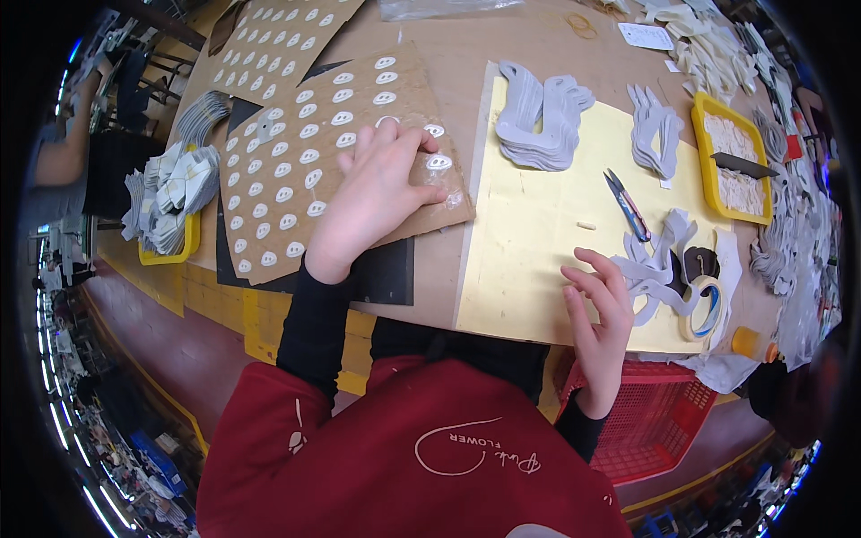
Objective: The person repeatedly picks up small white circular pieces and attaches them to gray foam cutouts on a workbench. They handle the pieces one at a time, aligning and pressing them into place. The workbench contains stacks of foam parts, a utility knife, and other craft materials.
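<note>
Looking through the head view, we rest our left hand [377, 188], thumb apart from fingers, atop the brown board [364, 88] of white pieces [308, 110] at upper left, our right hand [599, 325], fingers apart, right of centre.

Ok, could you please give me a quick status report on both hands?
Left hand over brown sheet dotted with white pieces. Right hand raised near grey strips, nothing visible in it. Nothing visibly blocking either hand.
</note>
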`<action>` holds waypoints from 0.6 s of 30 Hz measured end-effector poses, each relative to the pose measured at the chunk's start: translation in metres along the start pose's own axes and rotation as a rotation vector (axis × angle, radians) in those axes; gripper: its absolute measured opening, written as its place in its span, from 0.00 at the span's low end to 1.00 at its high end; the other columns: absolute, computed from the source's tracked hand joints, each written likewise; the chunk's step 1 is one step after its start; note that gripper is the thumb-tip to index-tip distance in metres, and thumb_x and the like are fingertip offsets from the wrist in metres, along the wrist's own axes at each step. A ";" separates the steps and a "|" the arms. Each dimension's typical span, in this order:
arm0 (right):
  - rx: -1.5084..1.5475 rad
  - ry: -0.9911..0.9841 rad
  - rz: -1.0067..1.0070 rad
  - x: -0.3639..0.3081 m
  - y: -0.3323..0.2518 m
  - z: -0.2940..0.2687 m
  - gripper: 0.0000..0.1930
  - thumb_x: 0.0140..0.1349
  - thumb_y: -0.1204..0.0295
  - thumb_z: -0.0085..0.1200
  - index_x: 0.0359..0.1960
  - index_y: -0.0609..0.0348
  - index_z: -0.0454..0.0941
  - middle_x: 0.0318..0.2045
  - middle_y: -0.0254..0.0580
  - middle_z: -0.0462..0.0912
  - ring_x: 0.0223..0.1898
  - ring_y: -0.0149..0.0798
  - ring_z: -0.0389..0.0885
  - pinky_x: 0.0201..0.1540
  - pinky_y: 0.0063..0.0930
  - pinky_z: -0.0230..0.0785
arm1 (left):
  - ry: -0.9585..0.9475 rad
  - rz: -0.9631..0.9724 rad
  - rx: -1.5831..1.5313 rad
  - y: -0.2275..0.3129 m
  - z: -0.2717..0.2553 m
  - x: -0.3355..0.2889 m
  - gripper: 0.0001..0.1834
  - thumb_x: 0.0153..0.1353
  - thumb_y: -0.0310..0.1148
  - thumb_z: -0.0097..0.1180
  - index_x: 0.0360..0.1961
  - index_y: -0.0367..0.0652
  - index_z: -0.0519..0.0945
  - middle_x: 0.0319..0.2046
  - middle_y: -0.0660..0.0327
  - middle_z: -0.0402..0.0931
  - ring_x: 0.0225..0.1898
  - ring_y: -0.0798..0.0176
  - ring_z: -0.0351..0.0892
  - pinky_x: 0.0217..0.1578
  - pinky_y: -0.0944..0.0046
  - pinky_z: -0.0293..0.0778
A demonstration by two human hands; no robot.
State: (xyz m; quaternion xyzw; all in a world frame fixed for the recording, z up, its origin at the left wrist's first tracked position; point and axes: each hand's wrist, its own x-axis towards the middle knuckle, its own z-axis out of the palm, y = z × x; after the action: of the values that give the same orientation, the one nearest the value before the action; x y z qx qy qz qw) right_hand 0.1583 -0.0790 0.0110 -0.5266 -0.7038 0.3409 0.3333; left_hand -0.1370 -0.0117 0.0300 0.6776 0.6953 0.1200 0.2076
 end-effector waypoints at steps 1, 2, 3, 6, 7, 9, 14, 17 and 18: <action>0.021 -0.005 -0.003 0.000 -0.003 0.002 0.11 0.63 0.81 0.59 0.47 0.64 0.84 0.55 0.46 0.80 0.43 0.37 0.82 0.49 0.28 0.74 | -0.014 0.000 0.006 0.000 -0.001 0.001 0.27 0.52 0.41 0.72 0.52 0.45 0.79 0.50 0.56 0.72 0.61 0.52 0.64 0.61 0.49 0.55; 0.042 -0.010 -0.008 0.001 -0.006 0.005 0.11 0.63 0.82 0.59 0.47 0.64 0.84 0.55 0.46 0.80 0.43 0.37 0.82 0.49 0.28 0.74 | -0.027 0.000 0.011 0.001 -0.002 0.001 0.27 0.52 0.40 0.72 0.52 0.44 0.79 0.50 0.56 0.72 0.61 0.52 0.64 0.61 0.49 0.54; 0.068 -0.007 -0.023 0.001 -0.009 0.008 0.11 0.62 0.82 0.59 0.46 0.64 0.84 0.55 0.46 0.80 0.43 0.37 0.82 0.49 0.28 0.74 | -0.026 -0.003 0.013 0.001 -0.002 0.001 0.27 0.52 0.40 0.73 0.52 0.45 0.78 0.50 0.57 0.72 0.61 0.52 0.64 0.61 0.50 0.54; 0.082 -0.059 -0.046 0.005 -0.023 0.018 0.12 0.62 0.82 0.60 0.47 0.63 0.84 0.53 0.47 0.81 0.45 0.41 0.83 0.50 0.30 0.74 | -0.020 -0.002 0.014 0.003 -0.002 0.001 0.27 0.51 0.39 0.73 0.51 0.45 0.78 0.50 0.57 0.72 0.60 0.53 0.65 0.60 0.51 0.54; 0.103 -0.062 -0.055 0.008 -0.027 0.023 0.12 0.61 0.82 0.60 0.47 0.63 0.84 0.53 0.47 0.81 0.45 0.43 0.83 0.50 0.31 0.74 | -0.015 0.001 0.012 0.004 -0.002 0.001 0.27 0.51 0.39 0.73 0.51 0.45 0.78 0.50 0.57 0.72 0.60 0.53 0.65 0.60 0.50 0.54; 0.142 -0.070 -0.079 0.020 -0.034 0.037 0.13 0.61 0.82 0.61 0.48 0.62 0.83 0.52 0.48 0.81 0.47 0.46 0.83 0.51 0.33 0.75 | 0.002 -0.002 0.004 0.003 -0.001 0.000 0.27 0.51 0.39 0.73 0.52 0.45 0.78 0.51 0.57 0.72 0.60 0.53 0.65 0.61 0.50 0.54; 0.233 -0.114 0.018 0.084 -0.027 0.078 0.15 0.64 0.74 0.60 0.51 0.63 0.82 0.47 0.50 0.83 0.46 0.43 0.84 0.48 0.31 0.76 | 0.017 -0.023 0.012 0.003 0.004 -0.001 0.28 0.51 0.40 0.73 0.53 0.47 0.78 0.51 0.57 0.72 0.61 0.51 0.64 0.61 0.46 0.53; 0.458 -0.142 0.251 0.111 -0.016 0.104 0.18 0.63 0.72 0.59 0.54 0.66 0.82 0.41 0.48 0.86 0.40 0.37 0.85 0.44 0.29 0.76 | -0.012 -0.045 0.006 0.002 0.006 -0.005 0.28 0.51 0.41 0.73 0.53 0.47 0.77 0.52 0.57 0.72 0.61 0.50 0.64 0.61 0.45 0.53; 0.494 -0.130 0.293 0.116 -0.013 0.110 0.19 0.62 0.72 0.59 0.54 0.67 0.82 0.38 0.47 0.87 0.37 0.35 0.85 0.43 0.28 0.76 | -0.006 -0.037 0.001 0.001 0.006 -0.005 0.28 0.51 0.41 0.74 0.52 0.47 0.77 0.52 0.57 0.72 0.61 0.50 0.64 0.61 0.45 0.53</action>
State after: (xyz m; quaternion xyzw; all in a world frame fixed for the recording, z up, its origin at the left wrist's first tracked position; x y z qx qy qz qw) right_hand 0.0342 0.0160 -0.0256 -0.5025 -0.5357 0.5797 0.3528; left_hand -0.1330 -0.0174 0.0261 0.6649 0.7072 0.1137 0.2117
